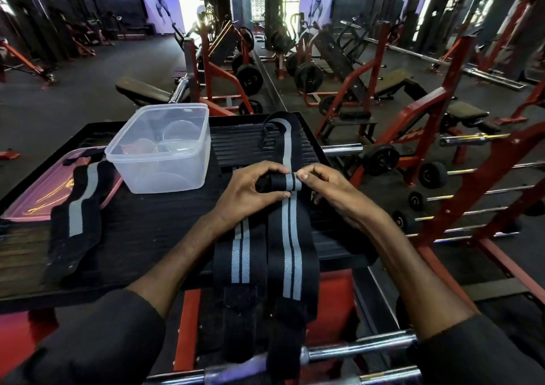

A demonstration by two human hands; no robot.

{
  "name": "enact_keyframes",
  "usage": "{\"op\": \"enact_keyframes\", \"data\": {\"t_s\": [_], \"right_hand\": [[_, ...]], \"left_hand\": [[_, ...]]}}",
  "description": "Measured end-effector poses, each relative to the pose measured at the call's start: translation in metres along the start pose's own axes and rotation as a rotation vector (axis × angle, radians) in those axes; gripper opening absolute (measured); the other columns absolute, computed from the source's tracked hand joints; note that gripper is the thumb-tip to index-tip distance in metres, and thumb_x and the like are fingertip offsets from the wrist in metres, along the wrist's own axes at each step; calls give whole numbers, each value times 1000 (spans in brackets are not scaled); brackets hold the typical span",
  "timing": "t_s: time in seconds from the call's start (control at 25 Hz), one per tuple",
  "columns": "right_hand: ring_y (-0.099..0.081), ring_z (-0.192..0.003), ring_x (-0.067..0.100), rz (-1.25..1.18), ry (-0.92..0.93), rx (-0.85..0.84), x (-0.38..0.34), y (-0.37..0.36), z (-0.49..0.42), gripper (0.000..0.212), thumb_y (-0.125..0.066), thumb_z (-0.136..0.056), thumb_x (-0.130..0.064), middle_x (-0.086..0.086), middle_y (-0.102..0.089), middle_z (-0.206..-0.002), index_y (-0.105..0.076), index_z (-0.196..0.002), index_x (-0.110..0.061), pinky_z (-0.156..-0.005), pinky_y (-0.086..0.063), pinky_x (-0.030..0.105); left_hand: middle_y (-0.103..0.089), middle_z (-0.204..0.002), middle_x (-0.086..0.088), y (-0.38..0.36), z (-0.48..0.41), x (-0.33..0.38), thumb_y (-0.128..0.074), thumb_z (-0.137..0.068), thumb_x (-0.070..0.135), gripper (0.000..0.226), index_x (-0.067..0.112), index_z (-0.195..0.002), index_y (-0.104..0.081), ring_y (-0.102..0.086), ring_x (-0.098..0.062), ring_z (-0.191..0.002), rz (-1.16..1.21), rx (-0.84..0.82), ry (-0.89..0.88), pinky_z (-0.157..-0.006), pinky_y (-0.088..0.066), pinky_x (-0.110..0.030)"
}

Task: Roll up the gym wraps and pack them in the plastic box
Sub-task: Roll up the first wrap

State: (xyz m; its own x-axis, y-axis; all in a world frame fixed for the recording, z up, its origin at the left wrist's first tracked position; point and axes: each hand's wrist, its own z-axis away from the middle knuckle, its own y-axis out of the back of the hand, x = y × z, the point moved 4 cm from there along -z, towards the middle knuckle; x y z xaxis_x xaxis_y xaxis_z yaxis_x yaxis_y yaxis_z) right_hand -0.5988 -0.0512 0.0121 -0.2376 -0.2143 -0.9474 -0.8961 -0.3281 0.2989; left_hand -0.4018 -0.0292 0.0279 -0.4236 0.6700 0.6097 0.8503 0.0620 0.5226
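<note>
A black gym wrap with grey stripes (290, 243) lies lengthwise on the black platform (147, 231), its near end hanging over the front edge. Its far end is wound into a small roll (287, 181). My left hand (250, 190) and my right hand (327, 185) pinch that roll from either side. A second striped wrap (240, 255) lies flat just left of it. Another wrap with one wide grey stripe (283, 139) stretches away behind the roll. A further wrap (77, 213) lies crumpled at the left. The clear plastic box (165, 148) stands open and empty at the back left.
A pink lid (32, 204) lies under the left wrap, beside the box. Chrome bars (354, 346) cross below the platform's front edge. Red racks (460, 136), benches and weight plates fill the gym floor to the right and behind.
</note>
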Motion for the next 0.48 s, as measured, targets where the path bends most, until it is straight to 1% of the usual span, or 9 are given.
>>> {"op": "enact_keyframes", "data": {"t_s": [0.08,0.12,0.16,0.24,0.28,0.32,0.44,0.48], "right_hand": [[-57,-89,7,-51,122,71,-6,4,-1,21,-62,-100,-33,-1,-65,-101,-71,-109,-17,-70,-47,23],[-57,-88,6,-85,159,98,-8,6,-3,16,-65,-98,-27,-1,-66,-99,-72,-107,-16,-70,-47,21],[-59,-88,6,-124,190,114,-9,8,-4,12,-67,-96,-22,0,-68,-98,-72,-106,-16,-71,-48,20],[-63,-92,10,-163,256,127,-13,11,-6,14,-71,-92,-14,5,-70,-99,-72,-106,-13,-80,-50,22],[-64,-94,11,-149,289,135,-16,13,-6,17,-73,-90,-12,6,-70,-101,-71,-107,-10,-83,-51,23],[-65,-95,11,-122,312,143,-19,15,-6,20,-74,-89,-9,6,-70,-102,-70,-108,-7,-84,-51,23],[-65,-86,0,-52,340,129,-24,16,-10,25,-75,-86,1,-1,-69,-99,-68,-109,-4,-76,-50,16],[-65,-86,0,-38,333,113,-24,17,-11,27,-76,-84,3,-2,-68,-99,-67,-109,-4,-76,-50,16]], "left_hand": [[-69,-118,9,-2,-8,-3,-86,-78,14,45,17,-119,-68,-63,-1,-115,81,-58,129,-102,-45,-18],[-68,-120,10,-4,-11,-6,-84,-80,15,44,20,-120,-67,-63,-1,-115,145,-117,223,-101,-47,-20],[-69,-120,9,-7,-13,-9,-82,-84,18,42,22,-122,-66,-64,-4,-115,231,-186,319,-98,-53,-25],[-71,-116,5,-12,-13,-14,-78,-88,20,38,24,-123,-64,-69,-11,-111,364,-272,460,-90,-61,-38],[-72,-114,4,-13,-14,-15,-77,-88,19,37,24,-123,-65,-71,-14,-110,380,-271,478,-86,-63,-42],[-73,-112,2,-13,-16,-16,-78,-88,17,37,22,-122,-65,-71,-15,-108,385,-255,474,-84,-63,-42],[-73,-107,3,-15,-22,-20,-82,-82,9,41,17,-119,-67,-71,-12,-101,376,-151,425,-77,-62,-30],[-73,-106,5,-14,-23,-22,-84,-79,6,43,17,-118,-68,-71,-10,-100,356,-107,400,-79,-60,-26]]}}
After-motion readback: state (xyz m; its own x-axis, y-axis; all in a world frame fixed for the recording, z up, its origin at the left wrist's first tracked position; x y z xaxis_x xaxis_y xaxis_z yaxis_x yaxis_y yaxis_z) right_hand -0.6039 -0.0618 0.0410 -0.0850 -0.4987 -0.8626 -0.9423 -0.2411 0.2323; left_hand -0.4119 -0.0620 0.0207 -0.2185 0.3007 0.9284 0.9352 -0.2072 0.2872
